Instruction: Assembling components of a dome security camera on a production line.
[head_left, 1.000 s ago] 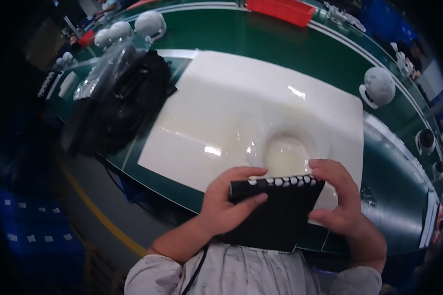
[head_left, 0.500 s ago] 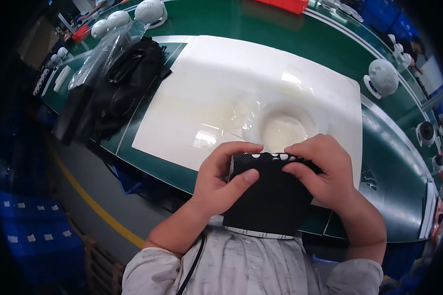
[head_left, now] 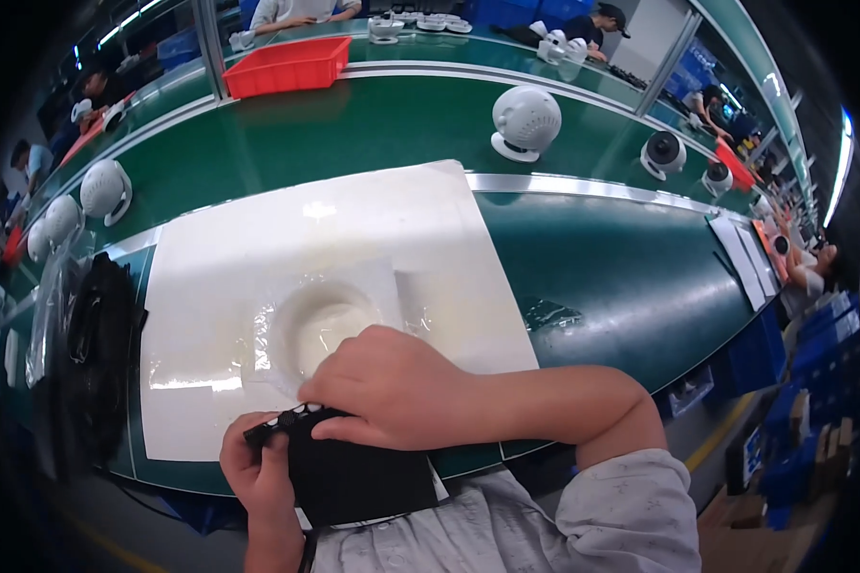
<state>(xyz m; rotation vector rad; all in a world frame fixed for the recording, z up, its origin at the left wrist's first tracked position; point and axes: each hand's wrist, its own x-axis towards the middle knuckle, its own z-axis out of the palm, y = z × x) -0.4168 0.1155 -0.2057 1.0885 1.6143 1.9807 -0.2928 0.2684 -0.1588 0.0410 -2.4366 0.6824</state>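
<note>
I see one red bin (head_left: 288,65) on the far belt, its contents out of my sight. My left hand (head_left: 258,473) and right hand (head_left: 392,390) both clamp one black pouch (head_left: 354,473) at the white mat's (head_left: 287,248) near edge. Four white round fans (head_left: 526,121) stand around.

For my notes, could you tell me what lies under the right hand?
The right hand covers the top of a black pouch, which the left hand also grips; the covered part is hidden.

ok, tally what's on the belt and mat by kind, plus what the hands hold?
White round fan-like units: 4 (one at)
Dark round units: 2 (one at)
Red bin: 1
White mat: 1
Black pouch, held in left hand and right hand: 1
Total: 9
</note>
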